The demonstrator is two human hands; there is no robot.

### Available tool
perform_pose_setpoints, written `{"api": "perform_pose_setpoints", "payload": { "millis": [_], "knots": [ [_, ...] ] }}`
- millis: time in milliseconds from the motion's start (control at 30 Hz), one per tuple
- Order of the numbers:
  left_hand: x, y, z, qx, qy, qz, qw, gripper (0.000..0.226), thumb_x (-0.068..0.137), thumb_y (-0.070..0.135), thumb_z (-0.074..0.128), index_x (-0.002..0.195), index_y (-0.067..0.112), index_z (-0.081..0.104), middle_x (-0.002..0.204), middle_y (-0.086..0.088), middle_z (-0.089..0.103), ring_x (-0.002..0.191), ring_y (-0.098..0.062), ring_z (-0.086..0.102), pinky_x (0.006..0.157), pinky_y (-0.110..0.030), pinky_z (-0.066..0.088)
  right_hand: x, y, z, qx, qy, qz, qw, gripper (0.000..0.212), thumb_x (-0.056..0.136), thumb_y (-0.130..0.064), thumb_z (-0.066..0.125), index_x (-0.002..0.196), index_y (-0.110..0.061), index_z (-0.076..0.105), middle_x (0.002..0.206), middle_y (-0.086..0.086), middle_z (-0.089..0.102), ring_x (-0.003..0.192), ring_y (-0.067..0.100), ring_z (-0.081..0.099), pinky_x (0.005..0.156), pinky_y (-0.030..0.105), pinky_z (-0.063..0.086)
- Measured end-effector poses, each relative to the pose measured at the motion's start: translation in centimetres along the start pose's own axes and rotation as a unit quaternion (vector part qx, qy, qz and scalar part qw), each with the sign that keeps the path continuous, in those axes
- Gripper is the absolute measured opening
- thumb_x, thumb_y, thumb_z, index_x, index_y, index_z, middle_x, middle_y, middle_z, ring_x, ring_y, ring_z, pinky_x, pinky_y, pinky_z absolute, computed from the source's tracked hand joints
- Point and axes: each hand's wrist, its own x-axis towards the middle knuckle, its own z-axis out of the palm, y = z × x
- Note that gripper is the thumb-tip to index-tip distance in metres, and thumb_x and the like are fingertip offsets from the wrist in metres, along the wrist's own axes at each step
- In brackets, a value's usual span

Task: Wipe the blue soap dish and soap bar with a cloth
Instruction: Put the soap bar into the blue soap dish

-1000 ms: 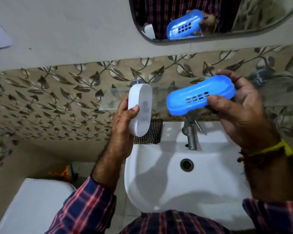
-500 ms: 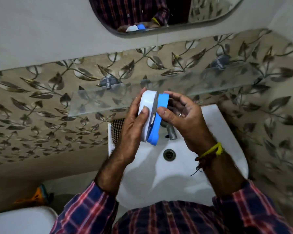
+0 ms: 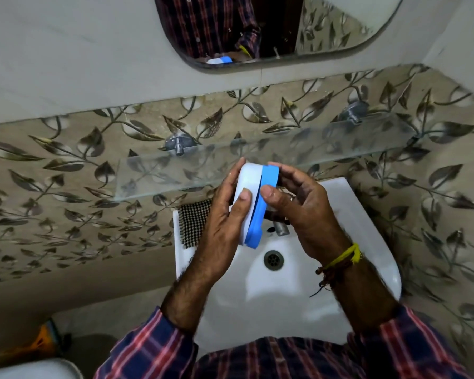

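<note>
Above the white sink [image 3: 367, 220], beneath a glass shelf [image 3: 175, 170], both hands [image 3: 225, 212] grip the soap dish [image 3: 260, 212].

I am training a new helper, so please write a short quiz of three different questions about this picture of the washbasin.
1. True or false: the blue soap dish lies in the sink.
2. Which hand holds the white part?
3. Where is the checked cloth? A) on the sink's edge B) on the glass shelf C) in the right hand

Key: 1 false, both hands hold it above the sink; 2 left hand; 3 A.
</note>
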Motion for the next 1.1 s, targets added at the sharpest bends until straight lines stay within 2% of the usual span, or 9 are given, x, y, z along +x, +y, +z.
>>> {"api": "perform_pose_setpoints", "payload": {
  "millis": [133, 333, 500, 633, 800, 867, 967, 1033, 1100],
  "knots": [
    [0.0, 0.0, 0.4, 0.0, -0.002, 0.002, 1.0, 0.055, 0.099, 0.039, 0.042, 0.153, 0.035, 0.035, 0.157, 0.002, 0.042, 0.141, -0.012, 0.046, 0.115, -0.038, 0.042, 0.2, 0.1, -0.3, 0.018, -0.013, 0.003, 1.0, 0.052, 0.076, -0.028, 0.078, 0.124, -0.021, 0.061, 0.12, 0.0, 0.071, 0.107, 0.021, 0.07, 0.074, 0.033, 0.059],
    [0.1, -0.1, 1.1, 0.036, 0.008, 0.008, 0.999, 0.056, 0.099, 0.044, 0.042, 0.154, 0.039, 0.033, 0.16, 0.004, 0.038, 0.143, -0.012, 0.042, 0.116, -0.044, 0.04, 0.4, 0.2, -1.1, 0.014, -0.017, -0.001, 1.0, 0.052, 0.077, -0.027, 0.078, 0.125, -0.022, 0.06, 0.119, -0.003, 0.07, 0.107, 0.019, 0.07, 0.075, 0.035, 0.06],
    [0.5, -0.2, 1.5, 0.074, 0.005, 0.004, 0.997, 0.056, 0.1, 0.046, 0.044, 0.154, 0.041, 0.032, 0.16, 0.005, 0.037, 0.145, -0.015, 0.039, 0.118, -0.048, 0.036, 0.4, 0.2, -1.5, 0.041, -0.018, 0.0, 0.999, 0.046, 0.08, -0.018, 0.077, 0.123, -0.017, 0.061, 0.115, 0.001, 0.071, 0.104, 0.017, 0.07, 0.072, 0.033, 0.06],
    [0.4, -0.3, 2.0, 0.102, 0.021, 0.011, 0.995, 0.055, 0.1, 0.047, 0.045, 0.154, 0.041, 0.033, 0.159, 0.008, 0.038, 0.145, -0.01, 0.038, 0.118, -0.046, 0.036, 0.4, 0.0, -2.0, 0.056, -0.031, 0.006, 0.998, 0.047, 0.081, -0.016, 0.075, 0.125, -0.012, 0.059, 0.118, 0.008, 0.07, 0.105, 0.023, 0.07, 0.075, 0.039, 0.061],
    [-0.3, 0.0, 2.9, 0.11, 0.026, 0.008, 0.994, 0.059, 0.099, 0.048, 0.048, 0.155, 0.039, 0.033, 0.159, 0.006, 0.038, 0.145, -0.009, 0.039, 0.118, -0.046, 0.037, 0.0, 0.0, -2.9, 0.088, -0.065, 0.009, 0.994, 0.046, 0.083, -0.011, 0.073, 0.126, -0.008, 0.057, 0.118, 0.009, 0.07, 0.105, 0.021, 0.069, 0.077, 0.032, 0.059],
    [-0.5, 0.2, 3.2, 0.115, 0.026, 0.011, 0.993, 0.059, 0.098, 0.049, 0.047, 0.155, 0.04, 0.031, 0.16, 0.007, 0.037, 0.146, -0.009, 0.038, 0.119, -0.045, 0.035, 0.0, 0.0, -3.4, 0.103, -0.081, 0.011, 0.991, 0.047, 0.084, -0.011, 0.073, 0.128, -0.009, 0.057, 0.121, 0.01, 0.068, 0.109, 0.024, 0.067, 0.081, 0.035, 0.058],
    [-0.9, 0.4, 3.8, 0.126, 0.016, 0.012, 0.992, 0.06, 0.099, 0.049, 0.046, 0.156, 0.045, 0.026, 0.161, 0.013, 0.034, 0.146, 0.0, 0.033, 0.12, -0.035, 0.032, -0.1, 0.1, -4.0, 0.128, -0.101, 0.016, 0.987, 0.053, 0.082, -0.015, 0.074, 0.131, -0.009, 0.054, 0.125, 0.014, 0.065, 0.114, 0.029, 0.064, 0.085, 0.04, 0.056],
    [-1.2, 0.4, 4.0, 0.131, 0.003, 0.013, 0.991, 0.061, 0.099, 0.048, 0.046, 0.156, 0.045, 0.024, 0.161, 0.018, 0.032, 0.145, 0.005, 0.032, 0.114, -0.021, 0.033, -0.1, 0.0, -4.5, 0.13, -0.112, 0.016, 0.985, 0.053, 0.082, -0.013, 0.073, 0.132, -0.009, 0.053, 0.124, 0.013, 0.065, 0.112, 0.028, 0.063, 0.083, 0.038, 0.056],
    [-1.5, 0.4, 3.9, 0.124, 0.01, 0.016, 0.992, 0.061, 0.1, 0.047, 0.047, 0.157, 0.04, 0.026, 0.16, 0.017, 0.036, 0.144, 0.003, 0.036, 0.108, -0.011, 0.034, -0.1, -0.1, -4.8, 0.131, -0.128, 0.018, 0.983, 0.052, 0.084, -0.007, 0.069, 0.133, -0.007, 0.052, 0.123, 0.013, 0.064, 0.108, 0.026, 0.063, 0.081, 0.036, 0.056]
  ]
}}
